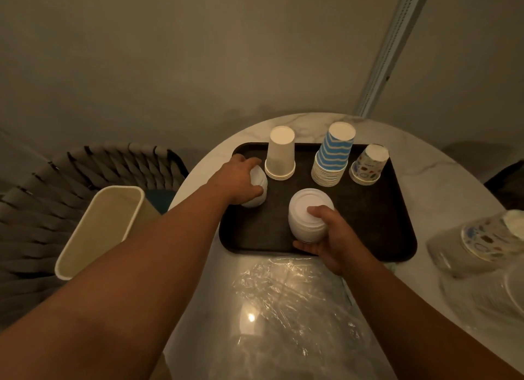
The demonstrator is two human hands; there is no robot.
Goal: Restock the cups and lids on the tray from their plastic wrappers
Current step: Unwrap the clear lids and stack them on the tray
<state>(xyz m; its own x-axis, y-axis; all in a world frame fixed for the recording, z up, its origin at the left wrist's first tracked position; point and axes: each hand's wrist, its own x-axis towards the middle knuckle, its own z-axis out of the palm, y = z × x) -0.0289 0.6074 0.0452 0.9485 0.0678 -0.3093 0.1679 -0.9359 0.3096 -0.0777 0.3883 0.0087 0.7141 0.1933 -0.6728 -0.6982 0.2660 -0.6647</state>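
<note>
A dark tray (377,209) lies on a marble table. Along its far side stand three upside-down cup stacks: plain white cups (280,155), blue-striped cups (333,158) and patterned cups (368,165). My left hand (241,178) grips a small stack of white lids (259,191) at the tray's left side. My right hand (329,238) holds a larger stack of white lids (307,216) near the tray's front middle, resting on the tray. An empty clear plastic wrapper (292,308) lies flat on the table in front of the tray.
A wrapped sleeve of patterned cups (482,240) lies at the right table edge, with more plastic-wrapped stock (507,297) below it. A cream waste bin (99,229) stands left of the table beside a woven chair (42,195). A wall rises behind the table.
</note>
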